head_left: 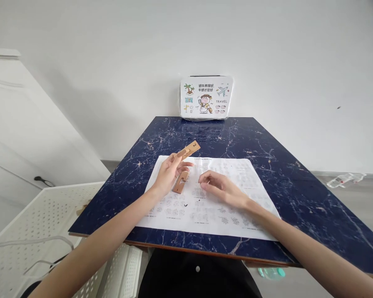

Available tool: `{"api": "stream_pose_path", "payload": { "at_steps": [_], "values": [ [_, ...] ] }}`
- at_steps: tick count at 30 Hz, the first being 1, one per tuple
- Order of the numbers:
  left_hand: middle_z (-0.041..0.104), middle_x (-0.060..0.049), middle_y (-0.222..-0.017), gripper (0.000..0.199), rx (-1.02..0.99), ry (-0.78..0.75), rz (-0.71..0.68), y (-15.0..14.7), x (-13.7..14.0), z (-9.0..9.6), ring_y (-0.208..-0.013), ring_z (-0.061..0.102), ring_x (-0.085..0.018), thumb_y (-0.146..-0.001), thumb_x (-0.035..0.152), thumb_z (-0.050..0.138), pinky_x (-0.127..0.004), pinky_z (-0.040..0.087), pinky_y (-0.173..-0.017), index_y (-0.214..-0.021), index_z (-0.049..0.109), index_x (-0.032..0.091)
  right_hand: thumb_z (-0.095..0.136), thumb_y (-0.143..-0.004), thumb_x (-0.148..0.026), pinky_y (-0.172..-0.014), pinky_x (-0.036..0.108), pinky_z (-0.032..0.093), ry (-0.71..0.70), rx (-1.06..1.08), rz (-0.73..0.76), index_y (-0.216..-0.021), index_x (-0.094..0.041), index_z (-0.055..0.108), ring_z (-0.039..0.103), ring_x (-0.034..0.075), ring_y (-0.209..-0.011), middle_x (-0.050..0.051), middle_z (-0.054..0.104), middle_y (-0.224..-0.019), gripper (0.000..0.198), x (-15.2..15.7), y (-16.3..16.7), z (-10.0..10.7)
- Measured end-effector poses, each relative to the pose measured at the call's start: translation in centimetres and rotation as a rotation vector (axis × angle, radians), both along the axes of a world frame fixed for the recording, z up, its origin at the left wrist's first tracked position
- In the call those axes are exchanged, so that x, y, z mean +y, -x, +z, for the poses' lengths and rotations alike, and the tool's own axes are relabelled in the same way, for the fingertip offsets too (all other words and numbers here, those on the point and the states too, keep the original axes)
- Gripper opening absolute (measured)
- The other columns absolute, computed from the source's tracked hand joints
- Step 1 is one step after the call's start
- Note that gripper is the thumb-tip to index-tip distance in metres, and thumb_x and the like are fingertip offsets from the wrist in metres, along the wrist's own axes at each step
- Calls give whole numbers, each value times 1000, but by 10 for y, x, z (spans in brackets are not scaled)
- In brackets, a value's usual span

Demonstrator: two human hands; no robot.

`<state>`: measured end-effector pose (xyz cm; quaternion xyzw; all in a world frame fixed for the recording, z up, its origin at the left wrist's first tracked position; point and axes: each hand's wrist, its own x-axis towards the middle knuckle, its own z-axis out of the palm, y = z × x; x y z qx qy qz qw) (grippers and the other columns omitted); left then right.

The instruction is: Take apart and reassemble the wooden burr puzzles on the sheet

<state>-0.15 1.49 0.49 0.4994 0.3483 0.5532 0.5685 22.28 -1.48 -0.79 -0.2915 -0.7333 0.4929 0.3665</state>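
My left hand pinches a flat wooden puzzle piece marked "2" between thumb and fingers, raised above the table. Below that hand, a second wooden piece marked "1", with a notch cut in it, rests on the printed paper sheet. Over the middle of the sheet is my right hand, its fingers loosely curled, with a gap between thumb and fingertips. Nothing shows in it. The sheet carries rows of small line drawings and captions.
The sheet lies on a dark blue marbled table. A white cartoon-printed case stands at its far edge against the wall. At left is a perforated white shelf with cables. Clear plastic bottles lie on the floor.
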Motion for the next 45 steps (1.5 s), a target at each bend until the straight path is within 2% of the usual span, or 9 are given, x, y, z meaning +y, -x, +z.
{"api": "stream_pose_path", "payload": {
  "at_steps": [5,9,13,19,22,26,34,39,45],
  "values": [
    [76,-11,-107,37,107,24,62,1,1,-7,-101,75,-24,-95,54,71,-32,57,-81,-98,62,19,65,-99,-27,-94,44,54,-317,-151,57,-127,-28,62,62,26,-115,9,65,-132,29,-6,5,-8],
    [77,-11,-95,37,133,75,81,-2,1,-14,-94,75,-23,-96,54,70,-34,57,-80,-102,64,18,64,-98,-22,-111,51,49,-464,-187,79,-136,-27,59,56,28,-134,11,61,-142,39,-6,6,-13],
    [77,-10,-92,36,125,127,46,-5,-1,-15,-91,75,-22,-95,52,72,-31,57,-77,-104,66,17,63,-99,-23,-118,53,45,-559,-232,116,-143,-27,56,54,27,-140,10,61,-148,45,-7,7,-14],
    [77,-10,-94,35,106,191,35,-7,-1,-15,-94,75,-22,-95,50,74,-28,56,-70,-107,67,18,66,-101,-44,-125,63,31,-598,-416,132,-157,-30,46,36,33,-156,11,47,-164,61,-10,9,-20],
    [77,-9,-94,34,75,232,-19,-9,-2,-17,-95,75,-21,-94,49,75,-31,58,-79,-105,68,17,66,-101,-45,-125,61,32,-607,-414,132,-159,-30,44,39,32,-154,11,50,-162,63,-9,10,-21],
    [77,-9,-95,35,99,193,-114,-10,-6,-16,-95,75,-21,-93,48,76,-35,58,-90,-105,67,17,67,-101,-41,-118,55,43,-614,-344,106,-145,-26,58,53,31,-138,11,64,-144,47,-7,11,-17],
    [77,-10,-99,40,147,103,-66,-9,-3,-20,-98,75,-23,-93,54,74,-40,58,-93,-102,68,16,72,-95,-36,-91,48,53,-578,-361,-53,-108,-24,65,60,30,-104,9,69,-108,19,-2,9,-19],
    [77,-7,-96,37,102,85,-33,-9,-3,-17,-92,77,-22,-90,51,78,-38,60,-89,-93,64,17,59,-94,-21,-84,45,54,-500,-386,-263,-117,-23,61,63,29,-103,13,64,-116,24,5,7,-29],
    [76,-8,-100,27,20,97,-45,-7,0,-16,-89,77,-20,-92,39,77,-38,59,-95,-100,68,16,60,-101,-39,-89,53,51,-468,-435,-397,-116,-24,65,61,33,-102,12,66,-106,21,18,-2,-43]
  ]
}}
